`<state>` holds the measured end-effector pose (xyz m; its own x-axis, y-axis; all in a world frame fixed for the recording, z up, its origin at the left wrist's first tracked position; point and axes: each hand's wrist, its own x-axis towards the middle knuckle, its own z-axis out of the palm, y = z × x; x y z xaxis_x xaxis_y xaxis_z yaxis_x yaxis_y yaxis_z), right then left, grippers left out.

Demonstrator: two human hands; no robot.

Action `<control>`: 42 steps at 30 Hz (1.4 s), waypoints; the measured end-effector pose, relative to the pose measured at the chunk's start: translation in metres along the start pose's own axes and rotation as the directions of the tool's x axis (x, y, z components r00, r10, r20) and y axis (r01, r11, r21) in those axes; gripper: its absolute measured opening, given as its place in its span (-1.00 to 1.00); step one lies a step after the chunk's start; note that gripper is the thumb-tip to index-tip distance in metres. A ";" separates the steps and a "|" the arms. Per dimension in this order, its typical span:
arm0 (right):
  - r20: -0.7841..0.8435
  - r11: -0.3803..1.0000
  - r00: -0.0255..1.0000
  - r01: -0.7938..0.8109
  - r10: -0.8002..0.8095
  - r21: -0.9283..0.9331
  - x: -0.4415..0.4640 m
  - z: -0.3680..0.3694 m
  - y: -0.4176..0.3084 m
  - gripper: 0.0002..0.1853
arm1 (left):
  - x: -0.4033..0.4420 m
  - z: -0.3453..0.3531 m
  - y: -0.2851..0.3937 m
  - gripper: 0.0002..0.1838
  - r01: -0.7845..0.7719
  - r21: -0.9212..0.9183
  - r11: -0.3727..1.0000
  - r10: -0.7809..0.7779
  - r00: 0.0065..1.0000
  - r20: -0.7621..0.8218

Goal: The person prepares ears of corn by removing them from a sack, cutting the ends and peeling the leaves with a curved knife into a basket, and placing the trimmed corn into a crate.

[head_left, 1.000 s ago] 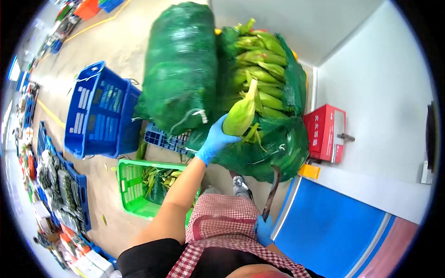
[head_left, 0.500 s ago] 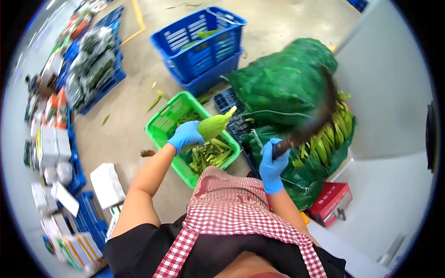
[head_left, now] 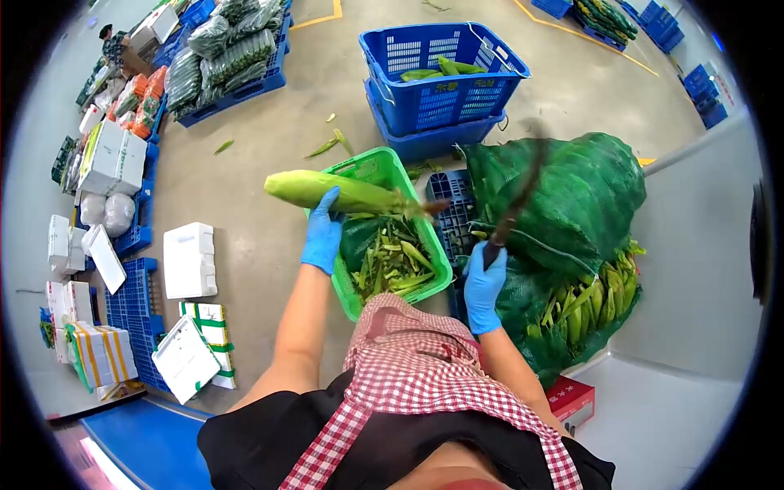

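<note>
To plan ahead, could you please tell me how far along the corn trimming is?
Likely done: a few ears in the blue crate. In hand: one ear in the left hand, knife in the right hand. Seemingly left: loose ears in the open sack, plus the bulging sack.

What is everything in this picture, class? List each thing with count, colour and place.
Corn ear: one, pale green, in left hand
Long tool: one, dark, in right hand
Green crate: one, centre
Husks: many, green, inside it
Stacked crates: two, blue, beyond it
Mesh sacks: two, green, right
White boxes: several, left
Bagged produce: many, green, upper left
Red box: one, lower right
Distant person: one, dark-clothed, upper left
Apron: one, red-and-white, on wearer
Hands: two, blue-gloved, centre
</note>
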<state>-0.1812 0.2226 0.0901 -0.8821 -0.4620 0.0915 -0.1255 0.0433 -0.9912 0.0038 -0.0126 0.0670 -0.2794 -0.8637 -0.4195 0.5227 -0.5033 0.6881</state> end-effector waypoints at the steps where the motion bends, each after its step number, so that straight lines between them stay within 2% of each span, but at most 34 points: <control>1: -0.006 0.973 1.000 -0.023 0.025 0.232 0.000 0.013 -0.036 -0.81 | 0.003 0.003 -0.004 -0.52 0.009 -0.089 0.996 -0.012 1.000 -0.025; 4: 0.025 0.996 1.000 0.006 -0.009 0.094 -0.011 0.049 0.000 -0.86 | 0.014 0.004 -0.026 -0.55 -0.033 -0.108 0.994 0.036 0.999 0.031; 5: 0.228 0.945 0.974 0.093 -0.021 -0.313 -0.020 0.055 0.038 -0.80 | 0.021 0.002 -0.033 -0.49 -0.007 -0.156 0.988 0.013 0.999 0.038; 6: 0.410 0.728 0.911 0.245 0.055 -0.641 -0.035 0.053 0.080 -0.74 | 0.023 0.002 -0.038 -0.48 -0.024 -0.119 0.993 0.028 0.999 0.032; 7: 0.503 0.684 0.790 0.153 0.349 -0.714 -0.049 0.036 0.110 -0.68 | 0.025 0.002 -0.041 -0.48 -0.044 -0.086 0.995 0.047 0.999 0.028; 9: 0.431 0.578 0.629 -0.035 0.647 -0.815 -0.064 0.001 0.124 -0.60 | 0.035 -0.003 -0.037 -0.46 -0.047 -0.032 0.998 0.046 0.999 -0.007; 10: 0.315 0.526 0.652 -0.153 0.690 -0.837 -0.064 -0.023 0.122 -0.58 | 0.041 -0.003 -0.034 -0.47 -0.007 -0.034 0.999 0.006 1.000 -0.024; 12: 0.251 0.562 0.782 -0.149 0.570 -0.813 -0.058 -0.065 0.138 -0.61 | 0.051 0.003 -0.033 -0.50 0.095 -0.020 0.995 -0.096 0.995 -0.037; 14: 0.171 0.549 0.740 -0.304 0.651 -0.778 -0.053 -0.106 0.152 -0.67 | 0.063 0.067 -0.019 -0.47 0.196 -0.044 0.980 -0.198 0.979 -0.046; 16: -0.011 0.379 0.543 -0.601 0.840 -0.703 -0.053 -0.124 0.113 -0.61 | 0.141 0.119 -0.024 -0.63 0.210 -0.225 0.951 -0.155 0.958 0.241; 17: -0.011 0.392 0.561 -0.593 0.828 -0.703 -0.065 -0.141 0.136 -0.60 | 0.164 0.154 -0.018 -0.66 0.116 -0.160 0.980 -0.032 0.891 0.452; 19: -0.013 0.425 0.626 -0.545 0.780 -0.723 -0.084 -0.153 0.141 -0.59 | 0.190 0.228 -0.008 -0.63 0.213 0.073 0.974 -0.225 0.928 0.295; 20: -0.032 0.428 0.652 -0.533 0.758 -0.730 -0.096 -0.162 0.142 -0.59 | 0.175 0.258 -0.019 -0.68 0.099 0.166 0.981 -0.150 0.933 0.328; 22: -0.079 0.441 0.570 -0.709 0.818 -0.551 -0.128 -0.175 0.162 -0.59 | 0.097 0.311 -0.058 -0.76 -0.051 0.343 0.938 -0.091 0.918 0.386; 24: -0.050 0.373 0.403 -0.882 0.914 -0.288 -0.148 -0.180 0.146 -0.61 | 0.050 0.320 -0.130 -0.76 -0.113 0.562 0.819 -0.281 0.776 0.565; 25: -0.100 0.410 0.443 -0.880 0.891 -0.241 -0.168 -0.183 0.148 -0.62 | 0.042 0.313 -0.177 -0.75 -0.182 0.670 0.720 -0.501 0.532 0.683; 26: -0.151 0.450 0.484 -0.867 0.862 -0.213 -0.182 -0.190 0.155 -0.62 | 0.012 0.311 -0.222 -0.76 -0.113 0.780 0.616 -0.709 0.352 0.611; 27: -0.197 0.491 0.526 -0.848 0.827 -0.201 -0.194 -0.198 0.163 -0.63 | -0.022 0.308 -0.259 -0.72 -0.130 0.885 0.448 -0.877 0.128 0.463; 28: -0.295 0.526 0.553 -0.833 0.779 -0.172 -0.202 -0.201 0.160 -0.64 | -0.066 0.306 -0.283 -0.69 -0.250 0.930 0.271 -0.960 0.000 0.279; 29: -0.389 0.564 0.573 -0.812 0.722 -0.151 -0.210 -0.205 0.156 -0.65 | -0.100 0.302 -0.312 -0.67 -0.263 0.943 0.201 -0.975 -0.141 0.169; 30: -0.479 0.582 0.562 -0.804 0.675 -0.123 -0.203 -0.210 0.131 -0.65 | -0.121 0.296 -0.353 -0.64 -0.363 0.912 0.194 -0.970 -0.209 0.123; 31: -0.527 0.561 0.505 -0.825 0.683 -0.063 -0.207 -0.217 0.130 -0.65 | -0.135 0.288 -0.400 -0.63 -0.479 0.856 0.193 -0.975 -0.190 0.114; 33: -0.611 0.523 0.387 -0.851 0.691 0.052 -0.217 -0.233 0.140 -0.65 | -0.156 0.259 -0.493 -0.61 -0.621 0.731 0.282 -0.949 -0.068 0.308; 36: -0.669 0.428 0.265 -0.899 0.694 0.087 -0.226 -0.269 0.198 -0.71 | -0.163 0.210 -0.619 -0.60 -0.844 0.474 0.252 -0.902 -0.027 0.431; 37: -0.684 0.482 0.298 -0.872 0.665 0.088 -0.207 -0.291 0.197 -0.70 | -0.170 0.202 -0.644 -0.59 -0.883 0.442 0.158 -0.923 0.028 0.385; 39: -0.669 0.447 0.348 -0.894 0.657 -0.026 -0.178 -0.336 0.228 -0.69 | -0.181 0.184 -0.688 -0.57 -0.932 0.361 -0.032 -0.940 0.151 0.305; 40: -0.661 0.429 0.371 -0.900 0.652 -0.082 -0.168 -0.354 0.245 -0.69 | -0.182 0.174 -0.709 -0.54 -0.966 0.258 -0.033 -0.955 0.107 0.277; 42: -0.663 0.362 0.335 -0.927 0.669 -0.103 -0.153 -0.381 0.272 -0.68 | -0.184 0.151 -0.742 -0.48 -0.999 0.045 -0.015 -0.979 0.024 0.201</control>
<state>-0.2532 0.6429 -0.1571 -0.6806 0.4617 -0.5689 0.7252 0.5352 -0.4332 -0.4540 0.5163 -0.2774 -0.6807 0.4665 -0.5648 0.2345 0.8692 0.4352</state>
